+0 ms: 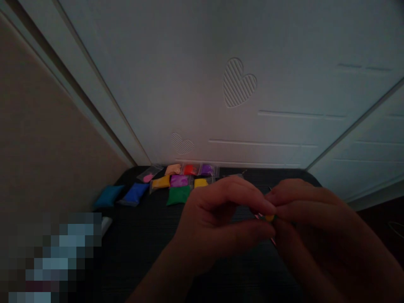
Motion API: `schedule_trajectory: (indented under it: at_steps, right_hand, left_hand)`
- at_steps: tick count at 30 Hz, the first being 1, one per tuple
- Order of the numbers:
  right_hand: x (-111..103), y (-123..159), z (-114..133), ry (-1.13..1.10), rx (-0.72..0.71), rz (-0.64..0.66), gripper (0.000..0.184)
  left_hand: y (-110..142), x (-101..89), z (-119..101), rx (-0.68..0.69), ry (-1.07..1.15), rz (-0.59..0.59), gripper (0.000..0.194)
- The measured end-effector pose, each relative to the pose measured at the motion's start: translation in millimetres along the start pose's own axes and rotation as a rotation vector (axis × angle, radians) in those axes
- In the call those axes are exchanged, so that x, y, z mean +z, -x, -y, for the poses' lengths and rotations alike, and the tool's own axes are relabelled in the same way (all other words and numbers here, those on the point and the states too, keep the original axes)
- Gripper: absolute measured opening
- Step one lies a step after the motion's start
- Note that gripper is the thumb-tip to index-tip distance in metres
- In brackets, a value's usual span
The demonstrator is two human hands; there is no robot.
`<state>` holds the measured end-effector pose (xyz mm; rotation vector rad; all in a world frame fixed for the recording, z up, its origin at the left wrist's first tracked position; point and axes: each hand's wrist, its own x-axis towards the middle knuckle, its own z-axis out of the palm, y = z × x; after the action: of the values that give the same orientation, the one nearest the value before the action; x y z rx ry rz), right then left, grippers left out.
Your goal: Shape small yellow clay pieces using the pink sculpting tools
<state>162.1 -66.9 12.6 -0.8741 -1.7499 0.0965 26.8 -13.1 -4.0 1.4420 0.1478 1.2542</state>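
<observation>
My left hand point(214, 219) and my right hand point(318, 227) meet above the dark table point(142, 248), fingertips touching. Between them is a small yellow-and-green piece of modelling clay point(270, 218), mostly covered by the fingers. The left thumb and forefinger close on it from the left, leaving a loop-shaped gap behind. From the right, the right thumb and fingers pinch it. A thin, pinkish-edged object point(273, 242) shows partly beneath the fingertips; I cannot tell its kind.
Several small clay packets lie along the back, among them a green packet point(179, 195), a blue packet point(135, 194), a teal packet point(109, 196) and a red packet point(190, 169). A white panel with embossed hearts point(239, 83) rises behind. The lower left is pixelated.
</observation>
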Motion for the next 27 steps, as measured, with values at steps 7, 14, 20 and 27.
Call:
schedule_trajectory:
  at_steps: [7,14,20,27]
  right_hand:
    - [1.1,3.9,-1.1,-0.037,-0.006,-0.017,0.043]
    - [2.9,5.6,-2.2,0.004,-0.007,-0.032,0.042]
    - [2.9,0.2,-4.5,0.101,-0.048,-0.047,0.039]
    - [6.8,2.6,-5.8,0.097,-0.053,-0.111,0.043]
  left_hand:
    - [2.6,3.2,-0.1,-0.049,0.081,-0.041,0.027]
    - [4.8,2.8,-0.9,-0.091,0.089,-0.090,0.029]
    - [5.0,5.2,0.8,-0.110,0.129,-0.125,0.029]
    - [5.8,6.3,3.6,-0.176,0.191,-0.185,0.021]
